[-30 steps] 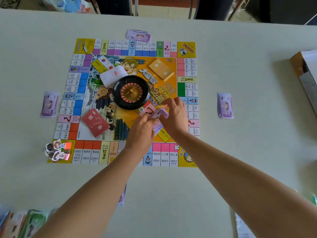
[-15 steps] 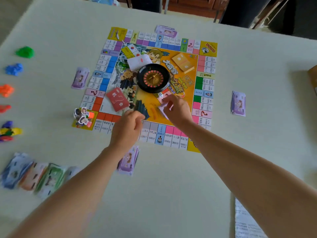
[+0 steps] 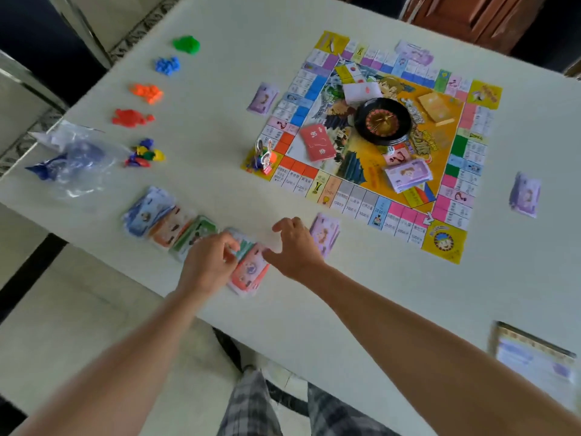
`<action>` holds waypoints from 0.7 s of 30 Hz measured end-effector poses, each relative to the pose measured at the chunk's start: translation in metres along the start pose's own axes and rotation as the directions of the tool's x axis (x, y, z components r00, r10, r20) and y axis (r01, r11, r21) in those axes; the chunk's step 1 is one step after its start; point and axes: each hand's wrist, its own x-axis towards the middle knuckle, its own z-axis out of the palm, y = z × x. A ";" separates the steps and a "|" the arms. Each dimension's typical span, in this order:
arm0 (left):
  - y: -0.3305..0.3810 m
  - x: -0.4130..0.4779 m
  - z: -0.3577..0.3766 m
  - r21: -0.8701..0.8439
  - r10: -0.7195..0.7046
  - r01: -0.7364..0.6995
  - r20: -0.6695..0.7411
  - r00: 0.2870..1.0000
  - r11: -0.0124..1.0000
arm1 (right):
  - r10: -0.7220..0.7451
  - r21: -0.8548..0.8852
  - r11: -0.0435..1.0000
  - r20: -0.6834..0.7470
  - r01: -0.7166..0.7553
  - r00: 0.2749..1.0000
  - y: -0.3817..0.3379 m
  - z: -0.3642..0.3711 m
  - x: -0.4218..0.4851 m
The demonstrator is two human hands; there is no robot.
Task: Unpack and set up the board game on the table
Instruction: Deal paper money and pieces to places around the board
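The game board (image 3: 446, 247) lies flat on the white table (image 3: 377, 294), with a black roulette wheel (image 3: 382, 121), a red card deck (image 3: 317, 143), an orange card deck (image 3: 437, 108) and a purple money stack (image 3: 407, 174) on it. Paper pawns (image 3: 262, 155) stand on its near-left corner. Along the table's near edge lies a row of money stacks (image 3: 163, 218). My left hand (image 3: 207, 262) pinches the pink-and-green stack (image 3: 248, 272) at the row's right end. My right hand (image 3: 292, 247) hovers beside it with fingers spread, holding nothing.
Small plastic piles, green (image 3: 187, 44), blue (image 3: 168, 64), orange (image 3: 147, 91), red (image 3: 130, 116) and mixed (image 3: 146, 154), line the left side. An empty plastic bag (image 3: 75, 158) lies near the left edge. Purple money stacks (image 3: 325, 234) surround the board. A sheet (image 3: 534, 357) lies at the near right.
Both hands have pulled back from the board to the money row at the near edge. The purple stack they handled now rests on the board. My view swung left.
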 end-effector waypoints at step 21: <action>-0.035 0.004 0.001 -0.049 0.313 -0.311 0.249 0.917 0.949 | 0.191 -0.229 0.944 -0.211 -0.238 0.959 -0.039 0.059 -0.010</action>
